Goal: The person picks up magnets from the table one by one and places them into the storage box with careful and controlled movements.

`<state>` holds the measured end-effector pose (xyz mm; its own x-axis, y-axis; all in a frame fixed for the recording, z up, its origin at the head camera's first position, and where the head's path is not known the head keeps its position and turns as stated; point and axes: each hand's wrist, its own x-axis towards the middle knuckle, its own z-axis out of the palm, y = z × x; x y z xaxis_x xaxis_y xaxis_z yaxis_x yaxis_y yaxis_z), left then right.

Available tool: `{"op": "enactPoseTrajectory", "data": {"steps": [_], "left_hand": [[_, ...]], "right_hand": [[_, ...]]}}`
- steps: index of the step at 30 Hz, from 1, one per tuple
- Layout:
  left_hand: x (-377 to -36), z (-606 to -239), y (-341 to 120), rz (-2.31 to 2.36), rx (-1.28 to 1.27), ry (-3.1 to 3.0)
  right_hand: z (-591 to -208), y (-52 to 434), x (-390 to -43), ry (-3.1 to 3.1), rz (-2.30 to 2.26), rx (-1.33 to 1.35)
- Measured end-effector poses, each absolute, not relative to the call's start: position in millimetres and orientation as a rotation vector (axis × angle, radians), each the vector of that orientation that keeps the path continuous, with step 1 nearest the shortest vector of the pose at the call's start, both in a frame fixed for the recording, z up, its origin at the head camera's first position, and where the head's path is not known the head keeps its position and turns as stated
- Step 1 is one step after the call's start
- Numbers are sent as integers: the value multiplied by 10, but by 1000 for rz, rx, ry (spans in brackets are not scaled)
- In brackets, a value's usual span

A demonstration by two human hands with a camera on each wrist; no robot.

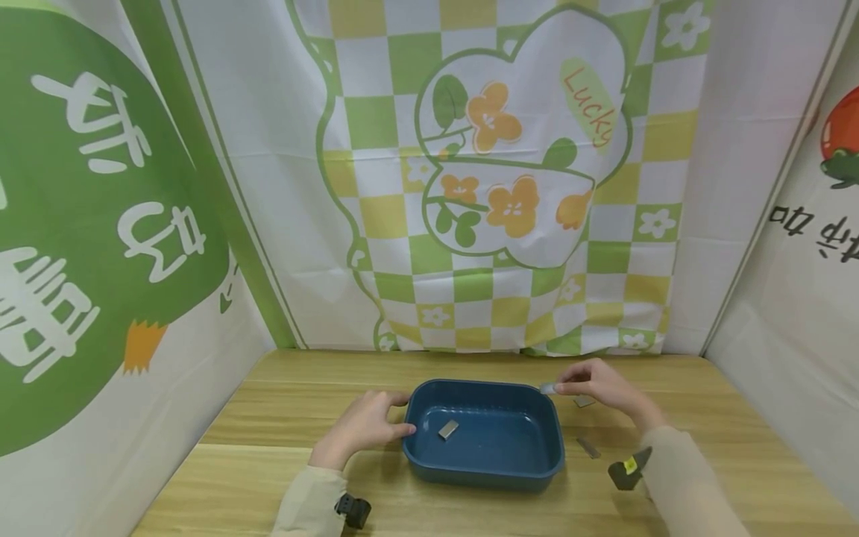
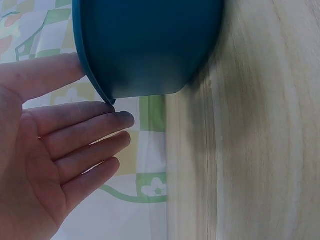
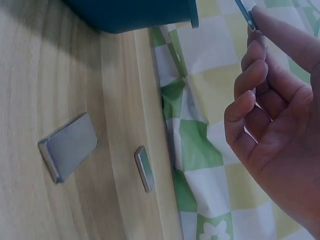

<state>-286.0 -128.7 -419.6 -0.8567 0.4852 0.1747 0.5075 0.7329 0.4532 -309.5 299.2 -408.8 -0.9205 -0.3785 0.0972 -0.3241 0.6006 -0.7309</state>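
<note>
Resting against the near-left rim of the blue tub [image 1: 483, 436], your left hand [image 1: 365, 426] has its fingers straight and relaxed, holding nothing. One small metal block [image 1: 448, 429] lies inside the tub. Farther off, your right hand [image 1: 600, 388] pinches another metal piece [image 1: 548, 388] above the tub's far-right corner; two more plates [image 1: 587, 446] lie on the table [image 1: 268, 418] beside it.

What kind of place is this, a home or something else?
Probably a small staged recording booth, not a home: printed cloths hang on three sides of a wooden table, which bears only a blue tray and small metal pieces.
</note>
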Motion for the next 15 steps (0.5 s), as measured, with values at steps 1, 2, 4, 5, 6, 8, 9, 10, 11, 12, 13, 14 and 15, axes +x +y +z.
{"op": "enactPoseTrajectory", "data": {"steps": [1, 2, 4, 5, 6, 8, 9, 10, 11, 12, 13, 14, 15], "left_hand": [[-2858, -4195, -1286, -776, -825, -2882], [-2858, -4195, -1285, -774, -828, -2879], [-2856, -4197, -1284, -775, -822, -2881], [-2857, -4200, -1283, -773, -818, -2884], [-2857, -4199, -1282, -770, -818, -2884], [-2856, -4200, -1282, -766, -815, -2886], [-2854, -4201, -1283, -767, -808, -2891], [-2853, -4202, -1283, -767, -808, -2890], [-2853, -4203, -1284, -762, -807, -2891], [-2851, -4203, -1286, -760, -811, -2888], [-2850, -4204, -1287, -755, -813, -2886], [-2850, -4203, -1288, -751, -814, -2886], [-2849, -4203, -1288, -749, -814, -2887]], "right_hand": [[-4079, 2978, -3099, 2747, -1237, -602], [-4071, 2965, -3103, 2743, -1242, -605], [-4053, 2941, -3110, 2734, -1249, -616], [-4045, 2930, -3113, 2729, -1254, -617], [-4035, 2919, -3114, 2726, -1257, -615], [-4019, 2897, -3119, 2720, -1256, -612], [-4013, 2887, -3123, 2720, -1252, -611], [-4006, 2876, -3125, 2724, -1241, -610], [-4001, 2867, -3130, 2727, -1231, -610], [-3996, 2859, -3133, 2732, -1219, -609], [-3994, 2851, -3141, 2738, -1208, -611], [-3993, 2844, -3150, 2744, -1198, -614], [-3992, 2838, -3157, 2748, -1188, -616]]}}
